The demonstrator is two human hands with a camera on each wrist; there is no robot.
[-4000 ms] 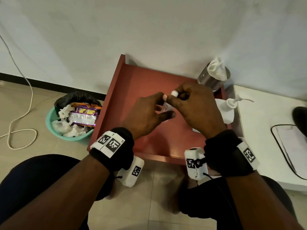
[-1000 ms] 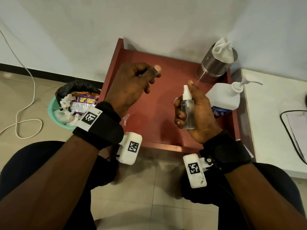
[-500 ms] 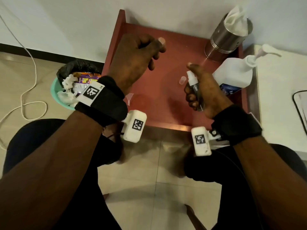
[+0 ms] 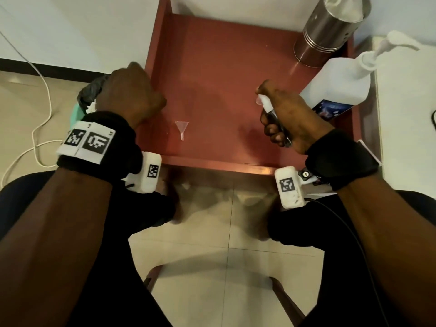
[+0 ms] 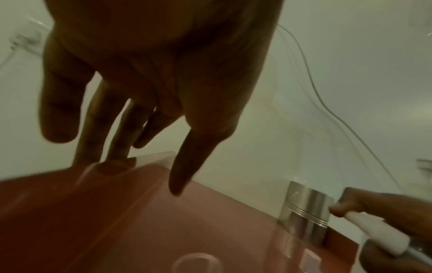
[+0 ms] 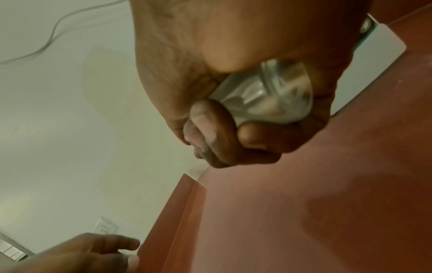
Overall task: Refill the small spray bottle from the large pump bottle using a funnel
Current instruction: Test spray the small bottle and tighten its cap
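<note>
My right hand grips the small clear spray bottle above the right side of the red table. The bottle tilts away from me, and my forefinger lies on top of its white spray head. Its clear base shows between my curled fingers. A small clear funnel lies on its side on the table near the front, between my hands. The large white pump bottle stands at the table's right edge, just behind my right hand. My left hand holds nothing; its fingertips touch the table's raised left edge.
A steel canister with white tissue in it stands at the back right corner. A small clear cap seems to lie near the spray head. A green waste bin sits on the floor to the left, with a white cable beyond it.
My left hand has come down and left from mid-air to the table's left edge. The right hand still holds the spray bottle, now lower and tilted forward. The funnel has come into sight.
</note>
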